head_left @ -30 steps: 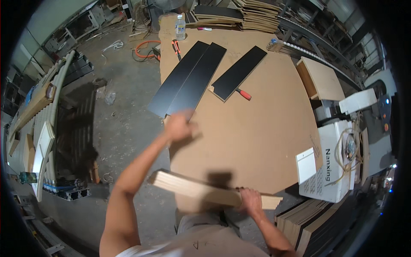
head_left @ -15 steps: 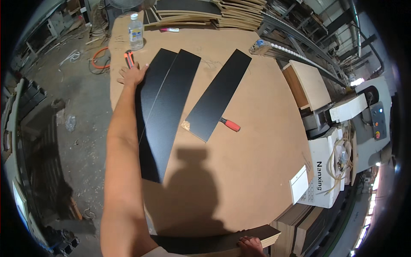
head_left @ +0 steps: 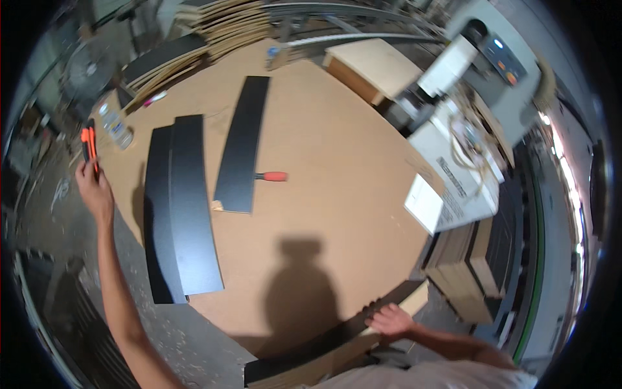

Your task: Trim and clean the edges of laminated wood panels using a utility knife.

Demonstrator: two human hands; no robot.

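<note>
the left hand [head_left: 96, 191] has closed round an orange-and-black cutter [head_left: 89, 148] at the desk [head_left: 337, 194]'s far left edge, gripped low so the tip points away. right of it two black panels [head_left: 181, 214] overlap, a third [head_left: 243, 149] covering a red-handled tool [head_left: 272, 176]. the right hand [head_left: 389, 319] rests fingers spread on a dark-faced board [head_left: 337, 343], steadying it. half a second ago the left hand lay flat on the panels.

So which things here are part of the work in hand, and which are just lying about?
In hand:
- orange tool, held by the left hand
- dark-faced board at the near table edge, under the right hand

Lying about:
- overlapping black panels
- single black panel
- red-handled tool
- bottle
- white box
</note>
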